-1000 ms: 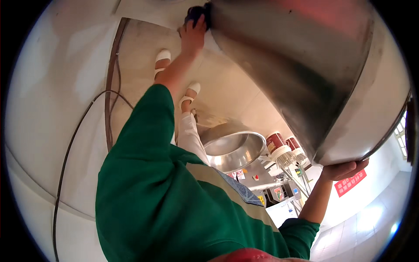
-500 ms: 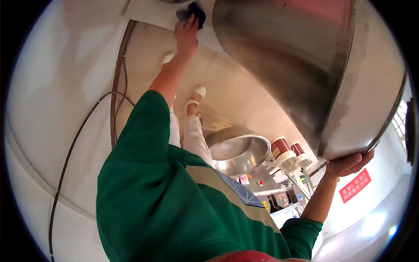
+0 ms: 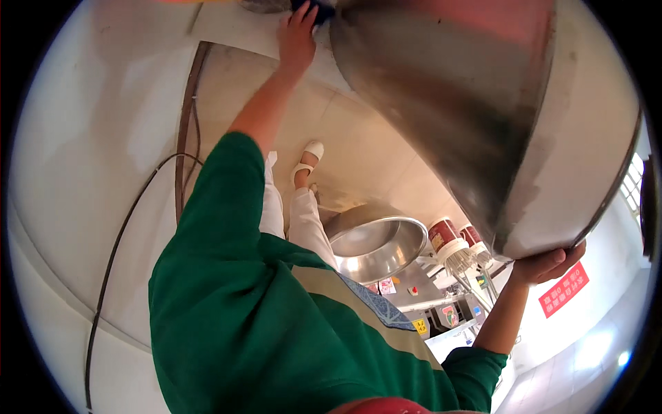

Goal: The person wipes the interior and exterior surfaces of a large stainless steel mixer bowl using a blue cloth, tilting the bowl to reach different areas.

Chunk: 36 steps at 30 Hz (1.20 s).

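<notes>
Amid pale walls point(image 3: 538, 338) and floor point(image 3: 355, 155) looms a steel vessel point(image 3: 469, 117).

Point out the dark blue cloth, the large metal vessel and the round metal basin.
Dark blue cloth point(image 3: 324, 12): head view, its exposed right part.
Large metal vessel point(image 3: 441, 103): head view, middle of its grey side.
Round metal basin point(image 3: 386, 257): head view, its shiny inner wall.

You look to be in a commercial kitchen or food workshop: around you are a large metal vessel point(image 3: 441, 117), a wide metal basin point(image 3: 386, 241), red-and-white tubs point(image 3: 440, 234), a tiled floor point(image 3: 379, 145) and a red wall banner point(image 3: 564, 290).
</notes>
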Available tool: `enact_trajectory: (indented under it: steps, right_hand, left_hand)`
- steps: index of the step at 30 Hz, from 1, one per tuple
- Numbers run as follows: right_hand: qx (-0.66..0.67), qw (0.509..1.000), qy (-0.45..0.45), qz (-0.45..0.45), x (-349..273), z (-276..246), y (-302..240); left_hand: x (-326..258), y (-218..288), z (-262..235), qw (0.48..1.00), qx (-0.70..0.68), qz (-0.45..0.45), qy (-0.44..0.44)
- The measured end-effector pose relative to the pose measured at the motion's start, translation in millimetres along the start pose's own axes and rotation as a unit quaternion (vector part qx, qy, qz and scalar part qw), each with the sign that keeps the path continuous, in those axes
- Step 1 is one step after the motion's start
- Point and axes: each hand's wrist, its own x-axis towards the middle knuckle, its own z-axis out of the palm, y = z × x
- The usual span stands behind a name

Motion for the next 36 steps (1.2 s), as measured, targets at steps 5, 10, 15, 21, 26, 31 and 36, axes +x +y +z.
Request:
enact_trajectory:
  steps: [5,10,15,21,26,31,36]
  right_hand:
    - [-0.06,0.997,0.019,-0.046,6.7,6.3,-9.9]
    - [-0.044,0.998,0.038,-0.033,4.2,6.6,-6.5]
    - [-0.034,0.998,0.005,-0.05,5.1,3.3,-2.5]
    - [-0.012,1.0,0.005,0.003,-0.2,-2.5,-0.3]
    - [0.009,0.998,0.023,-0.054,10.4,16.0,-13.6]
    - [-0.007,0.992,0.007,-0.123,22.8,11.6,-25.4]
    - [0.008,0.993,0.014,-0.12,24.4,7.7,-29.1]
  left_hand:
    - [-62.5,-3.6,39.2,0.969,0.086,-0.053,-0.226]
    - [-134.1,36.7,2.8,0.97,0.15,0.11,-0.157]
    - [-107.7,-14.8,-9.5,0.917,0.11,0.233,-0.303]
    - [-133.1,23.0,-7.5,0.97,0.134,0.068,-0.193]
    - [-231.7,23.1,-25.6,0.836,0.092,0.15,-0.52]
    - [-173.5,49.0,-72.6,0.891,-0.054,-0.066,-0.447]
    - [-113.4,73.3,-123.0,0.906,-0.026,-0.05,-0.42]
